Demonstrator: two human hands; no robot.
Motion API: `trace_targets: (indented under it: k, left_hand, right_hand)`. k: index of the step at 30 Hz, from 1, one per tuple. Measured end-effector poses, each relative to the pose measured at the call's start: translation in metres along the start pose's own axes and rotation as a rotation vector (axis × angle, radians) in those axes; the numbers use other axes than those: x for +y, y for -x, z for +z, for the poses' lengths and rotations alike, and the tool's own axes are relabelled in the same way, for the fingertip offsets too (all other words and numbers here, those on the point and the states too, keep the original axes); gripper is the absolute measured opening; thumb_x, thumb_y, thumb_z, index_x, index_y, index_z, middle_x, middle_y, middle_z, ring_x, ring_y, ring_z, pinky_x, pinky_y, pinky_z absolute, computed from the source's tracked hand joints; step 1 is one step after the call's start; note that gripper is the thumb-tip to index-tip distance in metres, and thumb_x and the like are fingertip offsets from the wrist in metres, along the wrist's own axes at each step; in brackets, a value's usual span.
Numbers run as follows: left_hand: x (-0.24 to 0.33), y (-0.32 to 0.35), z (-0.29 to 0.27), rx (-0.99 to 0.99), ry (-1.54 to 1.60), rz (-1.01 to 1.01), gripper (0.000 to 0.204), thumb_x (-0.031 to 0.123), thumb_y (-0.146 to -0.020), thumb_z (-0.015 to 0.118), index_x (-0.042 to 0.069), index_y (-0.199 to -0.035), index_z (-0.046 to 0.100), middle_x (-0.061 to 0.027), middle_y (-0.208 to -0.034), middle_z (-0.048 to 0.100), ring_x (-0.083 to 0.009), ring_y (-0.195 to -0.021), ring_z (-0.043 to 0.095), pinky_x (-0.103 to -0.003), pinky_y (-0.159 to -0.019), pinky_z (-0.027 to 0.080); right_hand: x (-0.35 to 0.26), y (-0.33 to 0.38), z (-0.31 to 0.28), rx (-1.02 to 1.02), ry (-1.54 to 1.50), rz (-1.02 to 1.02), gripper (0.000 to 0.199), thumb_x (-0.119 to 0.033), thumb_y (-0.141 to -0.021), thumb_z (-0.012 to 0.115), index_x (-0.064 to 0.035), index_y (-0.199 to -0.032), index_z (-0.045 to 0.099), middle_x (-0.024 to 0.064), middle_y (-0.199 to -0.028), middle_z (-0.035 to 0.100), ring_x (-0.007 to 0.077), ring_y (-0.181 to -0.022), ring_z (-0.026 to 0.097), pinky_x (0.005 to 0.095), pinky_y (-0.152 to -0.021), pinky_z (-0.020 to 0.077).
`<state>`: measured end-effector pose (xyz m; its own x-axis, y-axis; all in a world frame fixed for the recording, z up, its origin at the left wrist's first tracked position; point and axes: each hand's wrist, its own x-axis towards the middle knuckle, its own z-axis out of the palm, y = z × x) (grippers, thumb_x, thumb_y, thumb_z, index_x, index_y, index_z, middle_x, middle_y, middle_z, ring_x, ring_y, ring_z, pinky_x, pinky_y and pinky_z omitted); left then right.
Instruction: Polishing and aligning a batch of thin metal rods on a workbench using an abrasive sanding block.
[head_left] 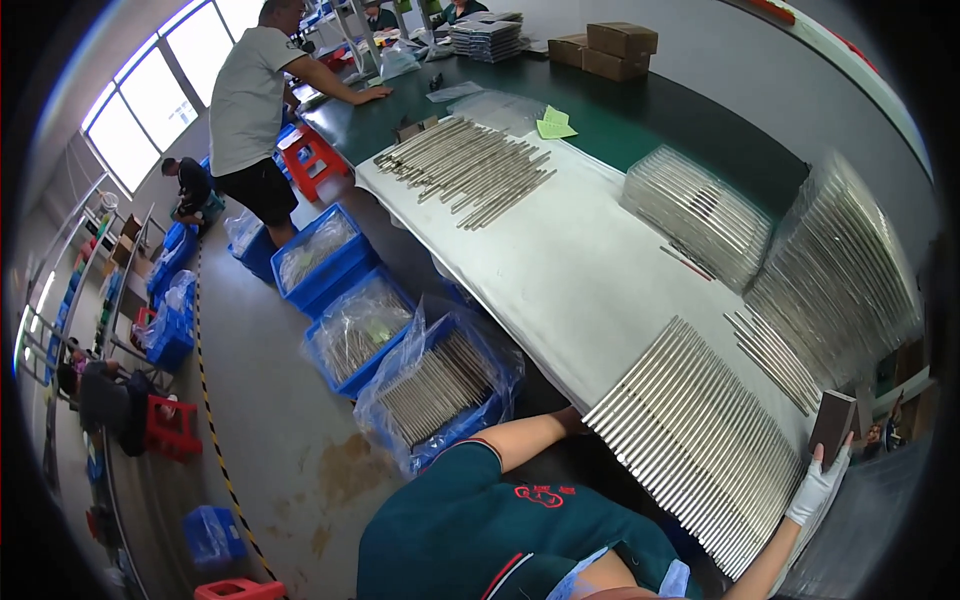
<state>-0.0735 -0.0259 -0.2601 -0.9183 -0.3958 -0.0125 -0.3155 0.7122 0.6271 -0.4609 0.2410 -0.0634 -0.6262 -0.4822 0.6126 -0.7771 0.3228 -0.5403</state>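
Observation:
My right hand [818,490], in a white glove with bare fingertips, grips a dark brown rectangular block [833,425] at the table's right end. Beside it, a wide row of shiny metal rods [700,440] lies side by side on the white table covering. My left forearm [540,438] reaches to the near left edge of this row; the hand itself is hidden there. A few loose rods [775,360] lie just beyond the row. Farther off, a looser spread of rods [465,170] covers the table's far left part.
Clear plastic-wrapped rod stacks [700,205] and a taller stack [840,280] stand along the right. Blue bins [340,335] with bagged rods line the floor left of the table. Cardboard boxes [615,50] sit at the back. Another person [250,100] leans on the table's far end near a red stool [312,162].

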Motion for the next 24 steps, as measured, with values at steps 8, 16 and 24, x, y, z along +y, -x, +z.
trace_targets:
  k: [8,16,24]
  left_hand:
    - [-0.011,-0.015,0.010,0.019,0.065,-0.015,0.059,0.048,-0.084,0.060,0.015,-0.134,0.056,-0.0139,-0.136,0.056,-0.0333,-0.126,0.053,-0.047,-0.103,0.042]
    - [-0.012,-0.015,0.018,0.047,0.094,-0.029,0.059,0.048,-0.084,0.060,0.015,-0.133,0.057,-0.0138,-0.136,0.057,-0.0333,-0.126,0.053,-0.047,-0.103,0.042]
    - [-0.014,-0.008,0.010,0.055,0.116,-0.036,0.059,0.047,-0.084,0.060,0.015,-0.133,0.057,-0.0138,-0.136,0.057,-0.0332,-0.126,0.053,-0.047,-0.103,0.042]
  right_hand:
    - [0.008,-0.002,-0.002,0.011,-0.061,0.096,0.060,-0.018,-0.098,0.059,-0.0115,-0.152,0.034,0.0135,-0.153,0.038,0.0264,-0.138,0.039,0.0342,-0.113,0.0304]
    - [0.017,-0.003,-0.003,-0.001,0.094,0.030,0.060,-0.021,-0.099,0.059,-0.0110,-0.153,0.034,0.0135,-0.154,0.038,0.0265,-0.138,0.039,0.0341,-0.113,0.0302]
    - [-0.001,-0.004,0.000,0.017,0.076,0.003,0.059,-0.015,-0.097,0.060,-0.0075,-0.151,0.035,0.0177,-0.152,0.038,0.0296,-0.139,0.039,0.0370,-0.114,0.0292]
